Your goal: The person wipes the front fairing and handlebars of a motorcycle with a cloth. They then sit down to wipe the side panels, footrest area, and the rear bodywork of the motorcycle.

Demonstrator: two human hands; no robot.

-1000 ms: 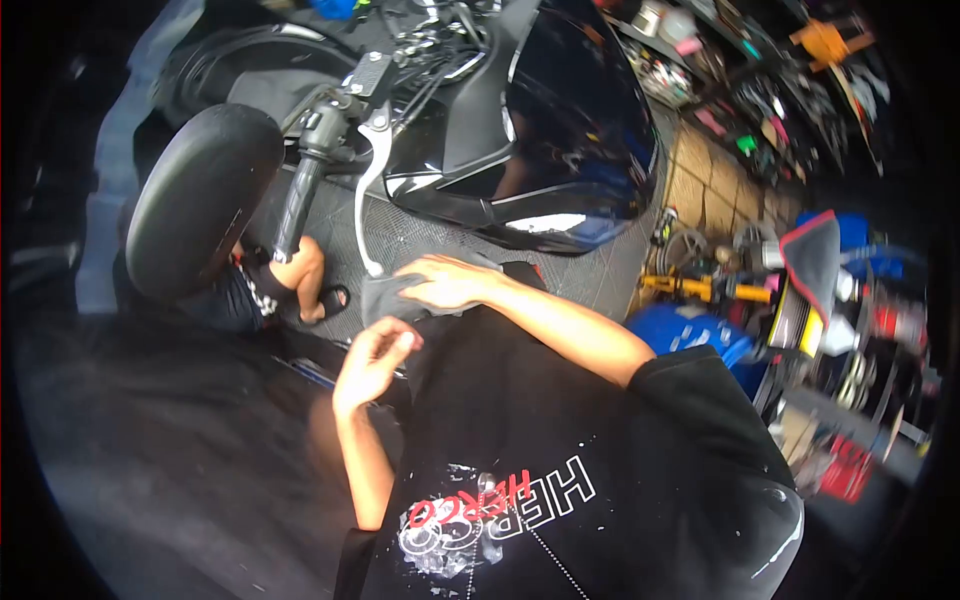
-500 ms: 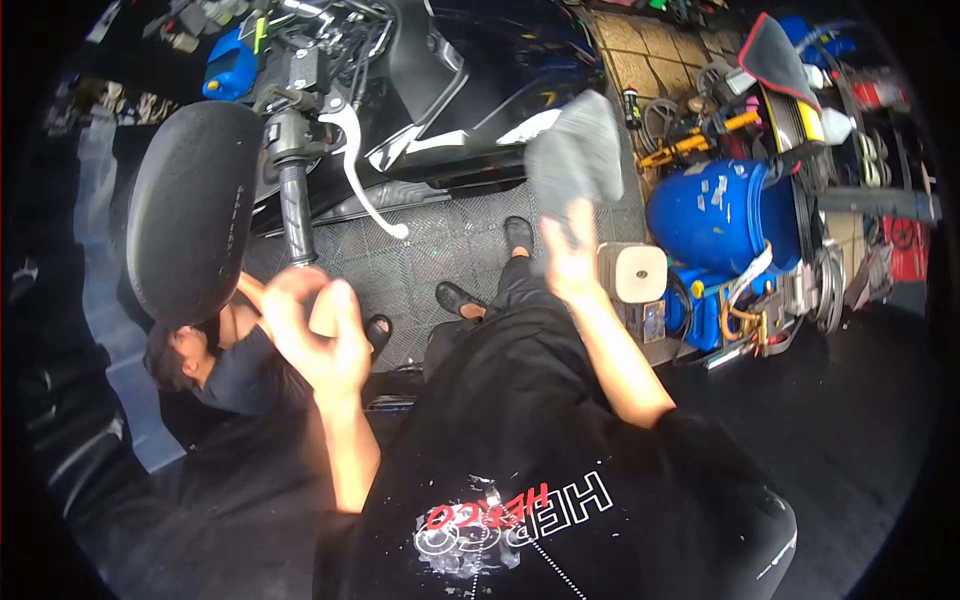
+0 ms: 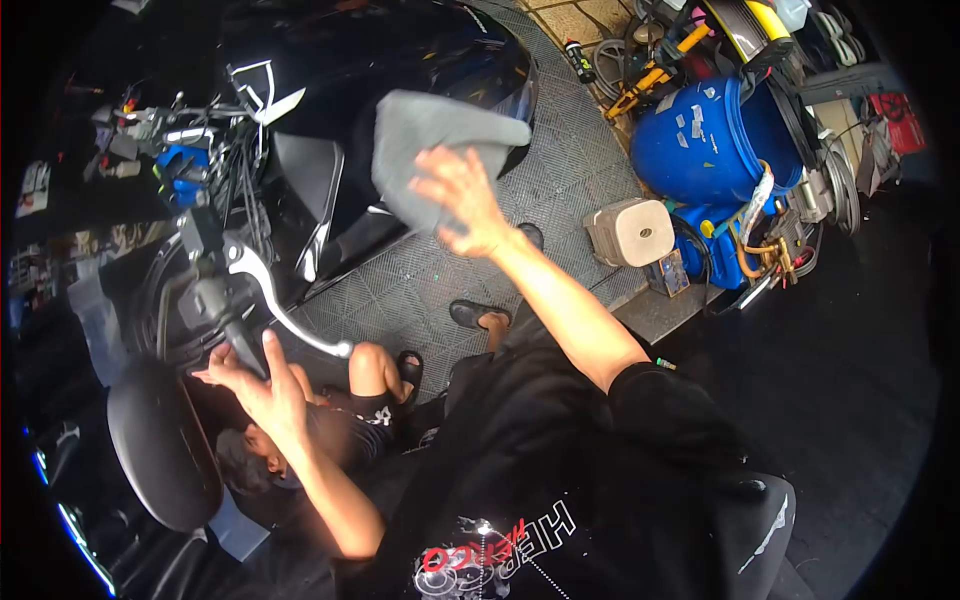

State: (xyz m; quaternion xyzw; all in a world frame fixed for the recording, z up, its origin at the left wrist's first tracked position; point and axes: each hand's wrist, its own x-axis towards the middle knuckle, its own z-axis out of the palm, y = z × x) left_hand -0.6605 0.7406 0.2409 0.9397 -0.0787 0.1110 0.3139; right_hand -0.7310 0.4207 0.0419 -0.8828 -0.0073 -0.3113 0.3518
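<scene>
A grey cloth (image 3: 405,130), blurred by motion, is held against the palm of my right hand (image 3: 465,205), whose fingers spread across it. Cloth and hand overlap the dark glossy bodywork of a motorcycle (image 3: 330,90) in this view. My left hand (image 3: 265,395) is at the end of the handlebar grip (image 3: 245,345), thumb up and fingers apart, with nothing in it. Beside that grip a silver lever (image 3: 285,315) curves outward. Below and left of the hand sits a black rounded mirror housing (image 3: 165,445).
A person (image 3: 350,430) crouches low beside the handlebar, under my left arm. To the right lie a blue barrel (image 3: 690,140), a beige box-shaped stool (image 3: 630,232), and hoses and tools. Textured grey matting (image 3: 400,290) covers the floor.
My view has turned and shifted. My right hand has swung the cloth leftward over the bodywork. My left hand has moved left and down beside the handlebar grip.
</scene>
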